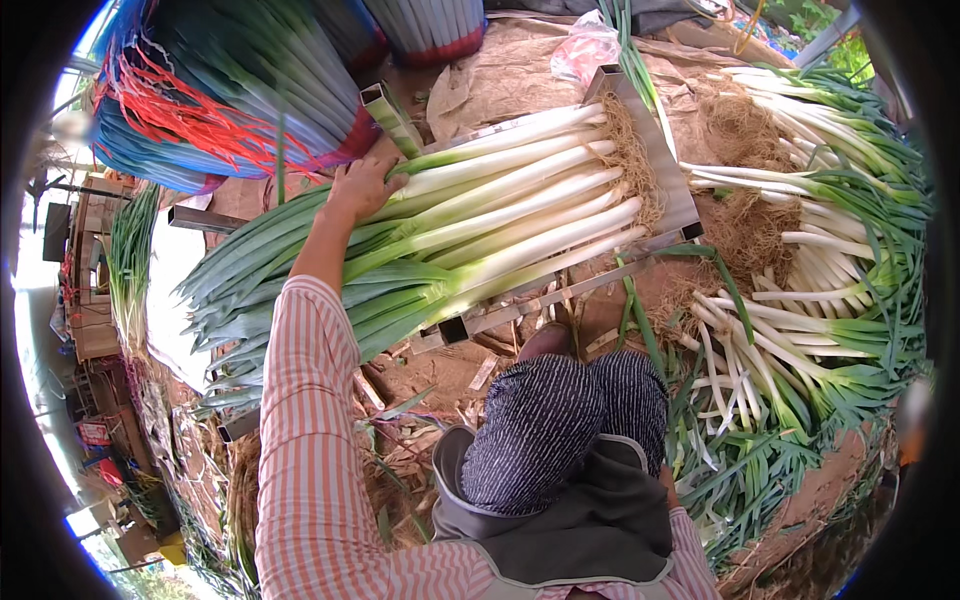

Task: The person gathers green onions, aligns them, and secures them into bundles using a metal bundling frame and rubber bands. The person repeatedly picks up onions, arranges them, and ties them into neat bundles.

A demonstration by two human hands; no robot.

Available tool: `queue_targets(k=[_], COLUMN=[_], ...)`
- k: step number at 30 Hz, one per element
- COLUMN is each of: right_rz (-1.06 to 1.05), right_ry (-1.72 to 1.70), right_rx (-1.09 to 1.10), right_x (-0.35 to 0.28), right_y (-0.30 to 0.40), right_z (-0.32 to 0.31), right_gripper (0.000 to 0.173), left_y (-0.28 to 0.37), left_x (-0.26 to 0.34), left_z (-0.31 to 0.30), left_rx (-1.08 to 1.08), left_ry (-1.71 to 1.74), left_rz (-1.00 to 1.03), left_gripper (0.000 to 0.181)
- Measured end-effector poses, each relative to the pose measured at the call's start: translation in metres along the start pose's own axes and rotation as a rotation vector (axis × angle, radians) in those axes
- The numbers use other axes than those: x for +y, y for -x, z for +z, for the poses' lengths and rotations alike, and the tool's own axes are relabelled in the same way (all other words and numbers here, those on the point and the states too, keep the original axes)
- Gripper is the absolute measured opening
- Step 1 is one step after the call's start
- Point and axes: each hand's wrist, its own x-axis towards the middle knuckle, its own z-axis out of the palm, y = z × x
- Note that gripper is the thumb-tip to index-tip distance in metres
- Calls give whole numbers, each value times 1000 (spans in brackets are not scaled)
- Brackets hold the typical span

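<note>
A row of long Welsh onions [517,191] lies across a metal frame [660,165], roots against its upright end plate and green leaves spilling leftward. My left hand [364,187] rests on the far side of the row, where the white stalks turn green, with the thumb apart from the fingers. Little of my right hand [666,484] shows; it is low beside my right knee, near loose green leaves [750,472]. My knee and apron hide its fingers, so I cannot tell what it touches.
Loose Welsh onions [817,262] are heaped along the right side, roots inward. Tied bundles [300,75] stand at the back left, with red twine [195,120] hanging over them. A clear plastic bag [589,49] lies behind the frame. Square metal tubes [206,219] jut out left.
</note>
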Motion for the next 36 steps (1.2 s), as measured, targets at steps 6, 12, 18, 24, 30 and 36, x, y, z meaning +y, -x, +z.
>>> queue_targets(k=[6, 12, 18, 24, 30, 36], right_rz=[58, -36, -609, -1178, -953, -955], right_ry=[-97, -65, -165, 145, 590, 851], right_rx=[46, 83, 227, 402, 358, 210], right_x=[-103, -176, -373, -525, -593, -609], right_y=[-9, -43, -98, -214, -316, -337], right_z=[-37, -68, -132, -130, -95, -108], right_gripper=[22, 22, 19, 23, 38, 50], left_y=[18, 22, 6, 21, 20, 21], left_x=[18, 11, 17, 13, 31, 28], left_z=[-4, 6, -9, 7, -2, -5], left_rx=[131, 209, -2, 159, 152, 93], left_ry=[-107, -14, 99, 110, 95, 118], left_rz=[-2, 78, 18, 54, 39, -13], left_gripper=[59, 63, 68, 67, 60, 56])
